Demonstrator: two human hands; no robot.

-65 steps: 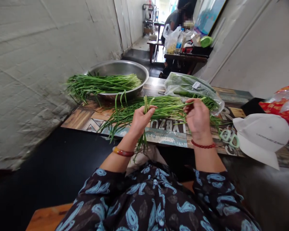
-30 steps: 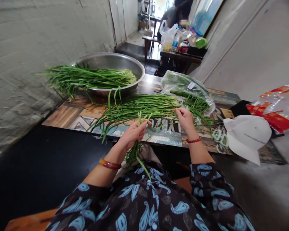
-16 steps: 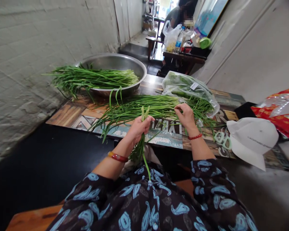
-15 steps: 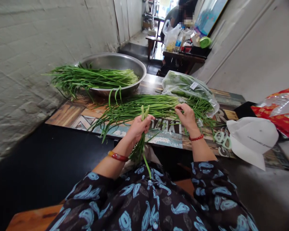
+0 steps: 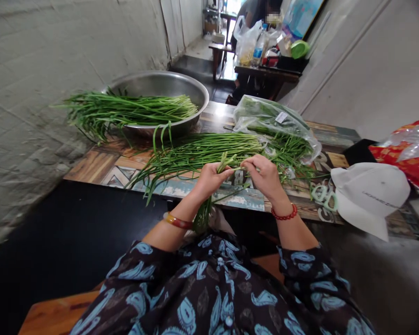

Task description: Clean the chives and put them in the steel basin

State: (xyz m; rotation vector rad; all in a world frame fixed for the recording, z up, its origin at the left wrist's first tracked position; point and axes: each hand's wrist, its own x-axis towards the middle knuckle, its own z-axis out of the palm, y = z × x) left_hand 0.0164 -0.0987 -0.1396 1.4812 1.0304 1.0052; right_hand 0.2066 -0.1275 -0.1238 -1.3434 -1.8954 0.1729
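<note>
My left hand is closed around a small bunch of garlic chives, pale stem ends up and green leaves hanging toward my lap. Close beside it, my right hand pinches a thin stem end that reaches out from the left fingers; its fingertips partly hide it. Behind both hands a pile of loose garlic chives lies across the table. A wide steel basin at the back left holds more chives, their leaves hanging over its left rim.
A clear plastic bag with greens lies at the back right of the patterned table. Farther right are light green scissors, a white cap and red packaging. A person sits beyond, near another table.
My right hand has moved left and down from the pile to the left hand and now pinches a stem end. The left hand has shifted slightly right, still holding the bunch.
</note>
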